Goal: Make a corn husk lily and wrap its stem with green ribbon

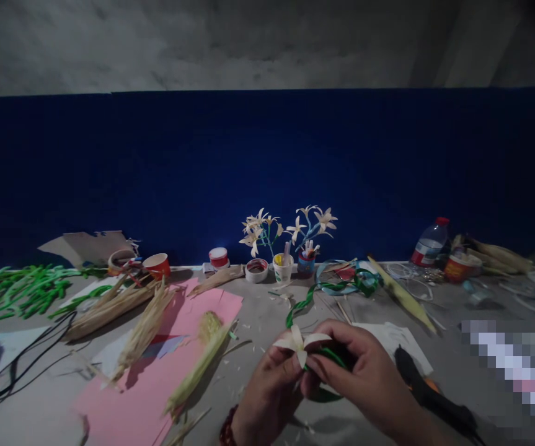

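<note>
A cream flower with long pointed petals (297, 342), seemingly of corn husk, is pinched between the fingertips of both hands just above the table. My left hand (271, 384) grips it from the left, thumb just under the petals. My right hand (364, 375) closes on its base from the right. Dark green ribbon (335, 357) shows by the right fingers, and another twisted green length (300, 303) runs behind the flower toward a loose coil (367, 280). The fingers partly hide the flower's stem.
Finished flowers (260, 230) stand in small cups (282, 269) at the back. Corn husks (202, 365) and pink paper (123, 396) lie left; green fuzzy stems (30, 290) lie farther left. A black tool (434, 396) is beside my right wrist. A bottle (429, 243) stands back right.
</note>
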Available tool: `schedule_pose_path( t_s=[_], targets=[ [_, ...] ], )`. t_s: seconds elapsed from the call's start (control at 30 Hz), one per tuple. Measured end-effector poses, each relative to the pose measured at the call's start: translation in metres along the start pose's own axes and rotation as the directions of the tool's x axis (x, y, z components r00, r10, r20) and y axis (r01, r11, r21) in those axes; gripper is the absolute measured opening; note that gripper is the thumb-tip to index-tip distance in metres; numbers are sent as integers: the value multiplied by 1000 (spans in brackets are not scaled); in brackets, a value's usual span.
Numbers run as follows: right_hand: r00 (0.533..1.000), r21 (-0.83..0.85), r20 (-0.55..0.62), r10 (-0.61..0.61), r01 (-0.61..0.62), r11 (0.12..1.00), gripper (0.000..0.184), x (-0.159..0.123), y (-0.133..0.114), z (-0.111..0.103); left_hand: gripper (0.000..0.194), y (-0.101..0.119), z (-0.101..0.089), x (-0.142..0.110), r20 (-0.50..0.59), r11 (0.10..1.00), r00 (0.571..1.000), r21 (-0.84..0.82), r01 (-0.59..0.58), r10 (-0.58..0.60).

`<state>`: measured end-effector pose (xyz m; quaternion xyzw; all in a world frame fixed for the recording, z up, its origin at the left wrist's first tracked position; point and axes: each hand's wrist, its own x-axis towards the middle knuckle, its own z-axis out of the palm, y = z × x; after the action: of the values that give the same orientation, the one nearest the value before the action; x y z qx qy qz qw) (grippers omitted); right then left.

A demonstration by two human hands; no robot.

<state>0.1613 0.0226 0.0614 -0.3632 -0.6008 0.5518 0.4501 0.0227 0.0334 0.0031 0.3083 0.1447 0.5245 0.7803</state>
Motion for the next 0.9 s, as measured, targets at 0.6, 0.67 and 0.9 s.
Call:
schedule_pose_path(
  t_s=[0.6, 0.67, 0.9],
  targets=[
    [994, 164, 113, 10, -29, 986, 9, 5, -5, -1, 46, 11, -3, 14, 163, 980, 986, 197, -10, -23],
    [993, 177, 116, -5, -16, 984, 12, 5, -3, -1, 47, 11, -3, 14, 163, 979, 986, 204, -7, -27],
    [998, 61, 64, 15, -19, 998, 18, 8, 0, -5, 39, 13, -2, 13, 102, 979, 995, 206, -2, -19]
  ],
)
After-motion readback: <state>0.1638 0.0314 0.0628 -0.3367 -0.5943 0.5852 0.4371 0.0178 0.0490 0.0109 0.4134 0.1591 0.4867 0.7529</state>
